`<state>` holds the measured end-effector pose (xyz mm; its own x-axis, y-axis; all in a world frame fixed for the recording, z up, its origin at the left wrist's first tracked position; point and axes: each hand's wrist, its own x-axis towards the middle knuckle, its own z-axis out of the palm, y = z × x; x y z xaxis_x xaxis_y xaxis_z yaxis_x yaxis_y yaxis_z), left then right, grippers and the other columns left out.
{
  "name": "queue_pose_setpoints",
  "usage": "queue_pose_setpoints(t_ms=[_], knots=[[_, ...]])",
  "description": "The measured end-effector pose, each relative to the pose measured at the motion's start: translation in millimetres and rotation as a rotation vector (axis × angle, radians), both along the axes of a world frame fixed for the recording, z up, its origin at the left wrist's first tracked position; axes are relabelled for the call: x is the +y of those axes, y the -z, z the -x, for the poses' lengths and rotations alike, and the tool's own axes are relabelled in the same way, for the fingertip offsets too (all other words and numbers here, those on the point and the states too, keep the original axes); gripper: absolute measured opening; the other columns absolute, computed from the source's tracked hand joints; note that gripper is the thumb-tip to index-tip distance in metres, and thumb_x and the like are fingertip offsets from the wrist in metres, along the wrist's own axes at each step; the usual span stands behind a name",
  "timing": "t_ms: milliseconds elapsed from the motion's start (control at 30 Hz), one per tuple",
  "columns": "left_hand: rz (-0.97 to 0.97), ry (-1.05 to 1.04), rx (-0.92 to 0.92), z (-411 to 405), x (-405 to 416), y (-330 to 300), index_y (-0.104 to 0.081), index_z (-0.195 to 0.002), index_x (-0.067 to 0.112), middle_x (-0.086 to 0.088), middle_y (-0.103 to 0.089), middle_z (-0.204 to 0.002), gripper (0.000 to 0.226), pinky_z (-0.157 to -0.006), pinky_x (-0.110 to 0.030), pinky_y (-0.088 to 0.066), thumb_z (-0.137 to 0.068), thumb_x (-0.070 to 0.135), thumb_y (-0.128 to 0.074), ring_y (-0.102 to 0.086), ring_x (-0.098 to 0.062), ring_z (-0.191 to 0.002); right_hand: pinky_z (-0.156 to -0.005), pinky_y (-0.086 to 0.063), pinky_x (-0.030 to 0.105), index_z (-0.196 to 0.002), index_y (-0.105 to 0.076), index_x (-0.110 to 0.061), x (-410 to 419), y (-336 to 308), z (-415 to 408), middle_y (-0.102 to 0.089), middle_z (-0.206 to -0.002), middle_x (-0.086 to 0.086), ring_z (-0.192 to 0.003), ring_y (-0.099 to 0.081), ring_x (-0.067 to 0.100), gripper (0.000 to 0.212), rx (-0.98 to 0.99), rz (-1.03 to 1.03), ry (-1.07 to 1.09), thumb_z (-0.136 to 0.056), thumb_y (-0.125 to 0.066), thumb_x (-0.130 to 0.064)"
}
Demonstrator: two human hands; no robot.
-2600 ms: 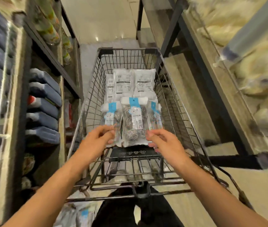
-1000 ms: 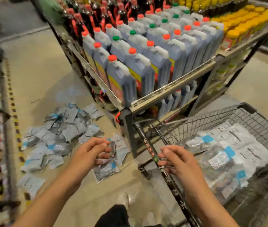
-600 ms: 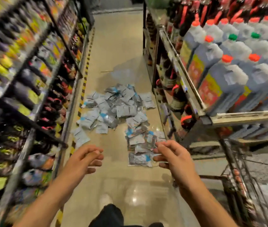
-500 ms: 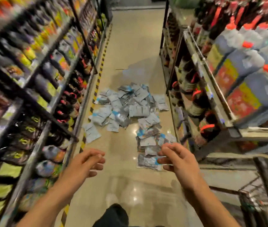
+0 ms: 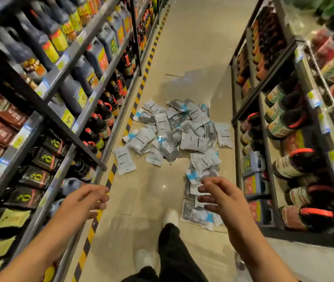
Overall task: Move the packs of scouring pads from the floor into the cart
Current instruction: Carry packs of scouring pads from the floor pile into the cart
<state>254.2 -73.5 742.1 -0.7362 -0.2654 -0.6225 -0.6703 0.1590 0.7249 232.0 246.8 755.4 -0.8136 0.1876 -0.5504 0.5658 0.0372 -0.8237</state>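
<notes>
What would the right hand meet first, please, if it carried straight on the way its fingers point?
Probably the nearest scouring pad packs on the floor, below the right hand; depth is unclear.

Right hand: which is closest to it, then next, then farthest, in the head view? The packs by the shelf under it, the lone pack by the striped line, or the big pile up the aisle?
From the right hand:
1. Packs by the shelf, just beneath it.
2. Lone pack, left by the striped line.
3. Big pile, farther up the aisle.

Bare floor — shelves either side
</notes>
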Motion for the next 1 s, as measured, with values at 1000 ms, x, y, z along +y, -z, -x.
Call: queue_pose_setpoints(t_ms=[1000], knots=[[-0.051,0.215,-0.219,499.2,31.9,221.0,-0.074,-0.1,0.017,-0.001,-0.078,-0.085,0.007,-0.073,-0.033,-0.051,-0.098,0.016,-0.067,-0.071,-0.018,-0.08,-0.092,-0.058,0.04,-0.09,-0.076,-0.034,-26.3,231.8,434.9,-0.077,-0.092,-0.014,-0.098,-0.073,0.013,0.012,-0.287,-0.121,-0.106,-0.097,-0.07,-0.025]])
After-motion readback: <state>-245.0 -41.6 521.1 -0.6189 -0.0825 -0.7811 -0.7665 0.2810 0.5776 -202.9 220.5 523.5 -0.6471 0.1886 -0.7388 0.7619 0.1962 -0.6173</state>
